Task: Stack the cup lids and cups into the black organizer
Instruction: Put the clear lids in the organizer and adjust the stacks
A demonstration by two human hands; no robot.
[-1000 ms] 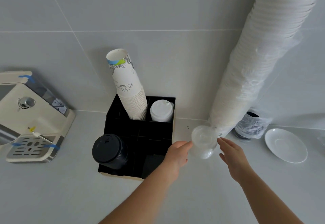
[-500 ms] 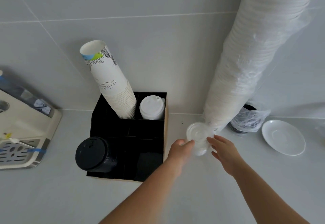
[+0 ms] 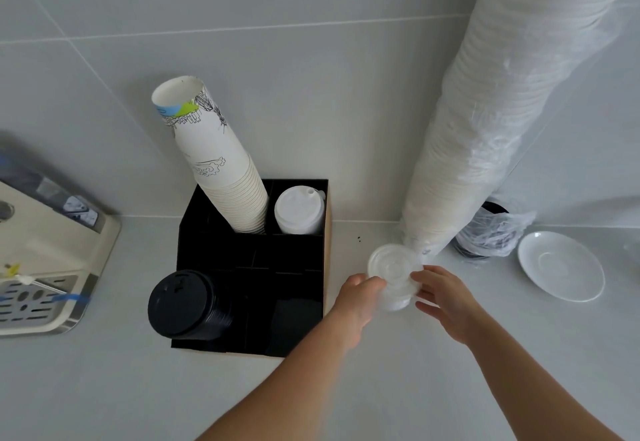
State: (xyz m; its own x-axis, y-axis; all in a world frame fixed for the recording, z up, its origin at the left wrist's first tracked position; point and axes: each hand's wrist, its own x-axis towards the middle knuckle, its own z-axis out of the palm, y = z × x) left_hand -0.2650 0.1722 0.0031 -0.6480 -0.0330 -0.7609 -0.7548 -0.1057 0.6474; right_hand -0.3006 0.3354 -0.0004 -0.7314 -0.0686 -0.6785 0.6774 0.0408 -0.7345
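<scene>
Head view: both hands are at a small stack of clear lids (image 3: 393, 276) on the counter (image 3: 104, 388), just right of the black organizer (image 3: 323, 288). The left hand (image 3: 358, 298) pinches the stack's left edge with curled fingers; the right hand (image 3: 445, 297) cups the other side, fingers half open against the lids. Whether the stack is lifted or resting is hard to tell. The organizer looks partly filled: paper cups (image 3: 221, 163) lean out of a back slot, white lids (image 3: 299, 210) sit beside them, black lids (image 3: 181, 304) fill the front left. The front right and middle slots look empty. Left to go, I'd judge: these clear lids, and the tall wrapped sleeve (image 3: 498, 122) behind them, apparently of more cups or lids.
</scene>
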